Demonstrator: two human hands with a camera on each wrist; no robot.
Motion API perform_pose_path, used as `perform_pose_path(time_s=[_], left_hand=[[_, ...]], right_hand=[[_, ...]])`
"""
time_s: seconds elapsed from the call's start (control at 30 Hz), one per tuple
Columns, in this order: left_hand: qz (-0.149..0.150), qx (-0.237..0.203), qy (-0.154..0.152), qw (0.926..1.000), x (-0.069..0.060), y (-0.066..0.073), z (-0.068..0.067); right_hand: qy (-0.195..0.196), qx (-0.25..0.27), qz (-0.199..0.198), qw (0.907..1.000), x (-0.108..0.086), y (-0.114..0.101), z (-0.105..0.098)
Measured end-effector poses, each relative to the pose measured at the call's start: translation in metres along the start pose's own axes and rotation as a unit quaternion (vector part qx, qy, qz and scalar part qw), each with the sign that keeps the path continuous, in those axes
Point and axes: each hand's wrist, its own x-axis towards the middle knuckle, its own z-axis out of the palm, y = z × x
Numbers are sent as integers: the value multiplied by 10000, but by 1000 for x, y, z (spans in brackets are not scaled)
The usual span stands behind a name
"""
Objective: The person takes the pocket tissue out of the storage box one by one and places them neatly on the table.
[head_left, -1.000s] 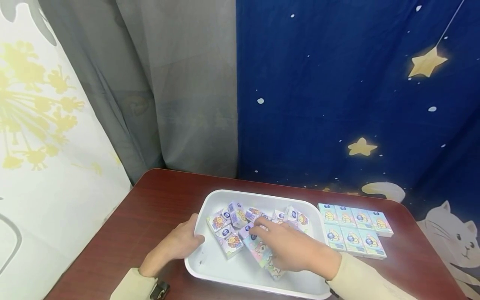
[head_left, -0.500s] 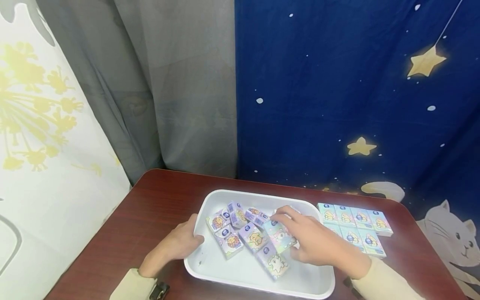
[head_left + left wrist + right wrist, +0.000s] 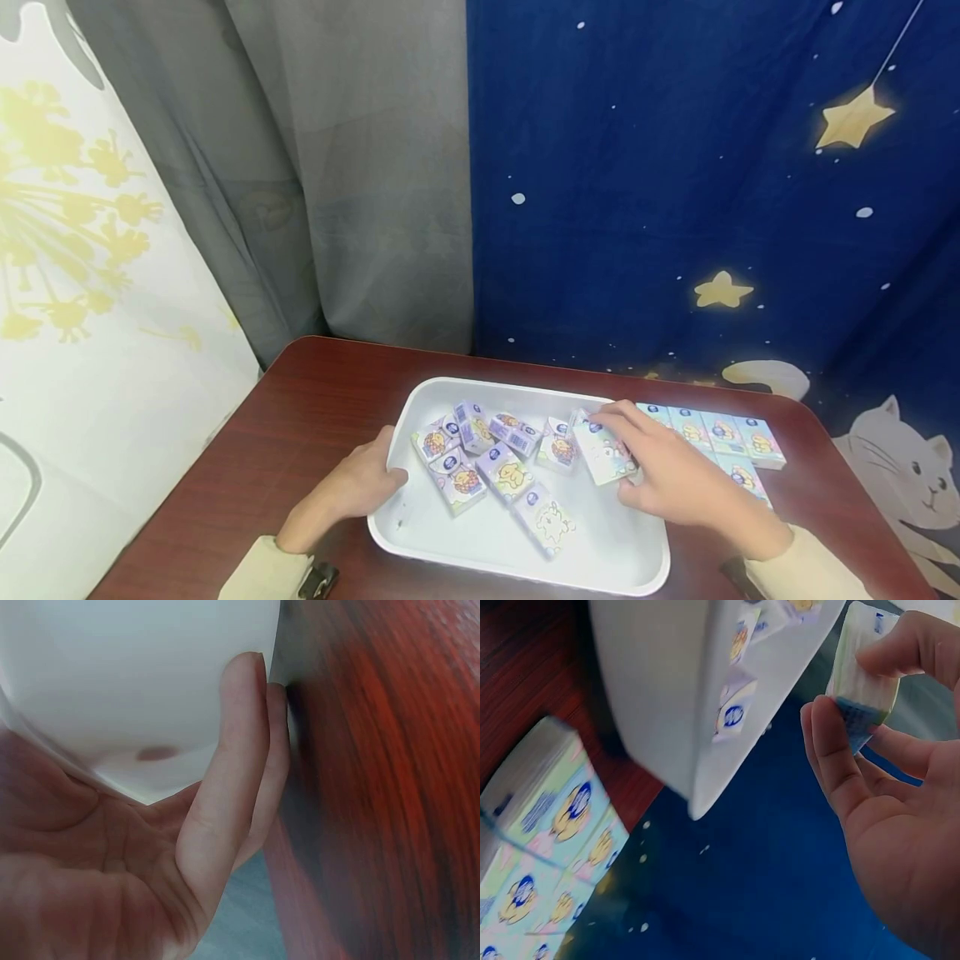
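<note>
A white tray (image 3: 450, 546) holds several purple-and-white tissue packs (image 3: 510, 473). My left hand (image 3: 360, 481) grips the tray's left rim; in the left wrist view that hand (image 3: 217, 787) has its fingers along the tray's outer wall. Over the tray's right side my right hand (image 3: 675, 475) pinches a pale green tissue pack (image 3: 602, 450), above the other packs. The right wrist view shows this pack (image 3: 862, 675) between thumb and fingers of the right hand (image 3: 900, 772).
Right of the tray, light blue-green tissue packs (image 3: 726, 435) lie in rows on the dark red table (image 3: 337, 400), partly hidden by the right hand and forearm. Grey and blue curtains (image 3: 600, 208) hang behind the table's far edge.
My right hand has moved to the right with the pale green pack, uncovering packs in the middle of the tray. The left hand has stayed on the rim.
</note>
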Motion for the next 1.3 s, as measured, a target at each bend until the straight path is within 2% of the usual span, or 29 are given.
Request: perform_pose_path(time_s=[0.27, 0.73, 1.13, 1.3], left_hand=[[22, 1, 6, 10000, 1, 1, -1], [-23, -41, -29, 10000, 2, -1, 0], [-49, -49, -23, 10000, 2, -2, 1], [-26, -39, -19, 10000, 2, -2, 1]], right_hand=[[121, -16, 710, 9974, -12, 21, -9], [518, -163, 1212, 9911, -43, 73, -3], [329, -97, 2146, 9761, -75, 110, -2], [552, -251, 2180, 9741, -90, 127, -5]])
